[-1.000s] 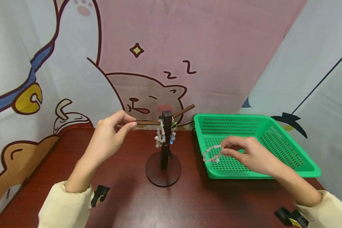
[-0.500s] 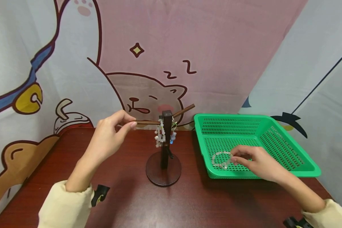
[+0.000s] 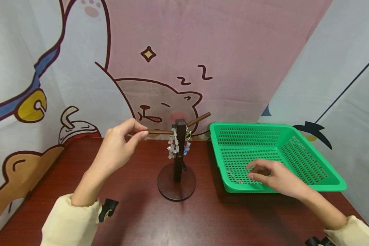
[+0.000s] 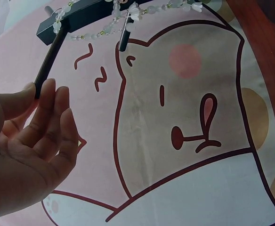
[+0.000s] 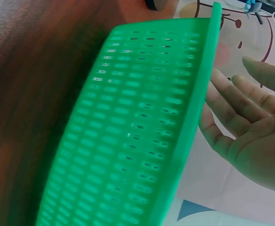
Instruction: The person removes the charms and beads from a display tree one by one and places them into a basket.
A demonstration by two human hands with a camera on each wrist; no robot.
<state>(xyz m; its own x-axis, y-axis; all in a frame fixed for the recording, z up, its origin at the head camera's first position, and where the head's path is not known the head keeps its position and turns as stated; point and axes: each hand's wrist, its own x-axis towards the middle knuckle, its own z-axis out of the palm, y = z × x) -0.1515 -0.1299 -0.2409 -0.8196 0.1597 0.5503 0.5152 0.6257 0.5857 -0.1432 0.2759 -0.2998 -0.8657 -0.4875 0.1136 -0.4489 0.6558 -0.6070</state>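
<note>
My left hand [image 3: 117,147] pinches the end of a wooden peg [image 3: 159,132] on a dark stand [image 3: 177,171] with a round base. A clear beaded bracelet [image 3: 173,146] hangs on that peg, close to the post; its beads and white flower charms show in the left wrist view. Over the green basket [image 3: 310,188], my right hand [image 3: 275,176] has its thumb and fingers parted and holds nothing. A second clear beaded bracelet [image 3: 234,178] lies inside at the basket's front left, faint against the green mesh. In the right wrist view, the hand's fingers [image 5: 231,101] appear beyond the basket rim.
A keychain with a blue charm [image 3: 187,148] hangs at the right of the post, and another peg [image 3: 198,119] slants out to the back right. Under everything is a reddish-brown table [image 3: 135,215]. Behind it hangs a printed cartoon cloth [image 3: 233,61].
My right hand moved right and down over the basket and let go of the beaded bracelet, which now lies inside. The left hand kept its pinch on the peg.
</note>
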